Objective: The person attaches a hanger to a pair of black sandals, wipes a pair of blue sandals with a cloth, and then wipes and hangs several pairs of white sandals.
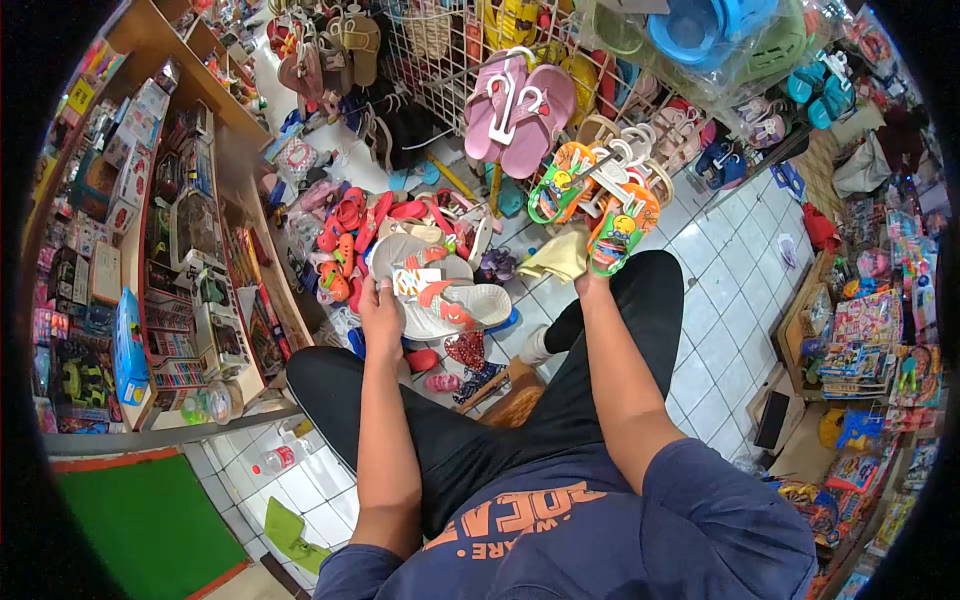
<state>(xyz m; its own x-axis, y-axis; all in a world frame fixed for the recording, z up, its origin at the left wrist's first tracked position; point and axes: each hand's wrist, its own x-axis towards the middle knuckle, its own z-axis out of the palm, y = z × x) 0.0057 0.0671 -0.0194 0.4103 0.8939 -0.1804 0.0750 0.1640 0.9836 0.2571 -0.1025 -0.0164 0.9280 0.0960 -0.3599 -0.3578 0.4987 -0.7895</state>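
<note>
My left hand (382, 318) is closed on the edge of a pair of grey flip-flops (455, 310) with orange-and-white straps, held sole side by side over a pile of footwear. A pale yellow cloth (556, 256) hangs from my right hand (592, 286), which is raised above my knee, its fingers partly hidden. Right above that hand is a pair of children's sandals (618, 240) in orange and green with cartoon figures, hanging on a white hanger; the lower sandal overlaps my fingertips in this view.
Pink sandals (500, 115) hang on a white wire rack (425, 50). Red and pink shoes (345, 215) lie heaped on the tiled floor (710, 300). Shelves of toys (200, 230) stand on the left, packed goods (865, 330) on the right. A plastic bottle (280, 459) lies near a green mat (145, 525).
</note>
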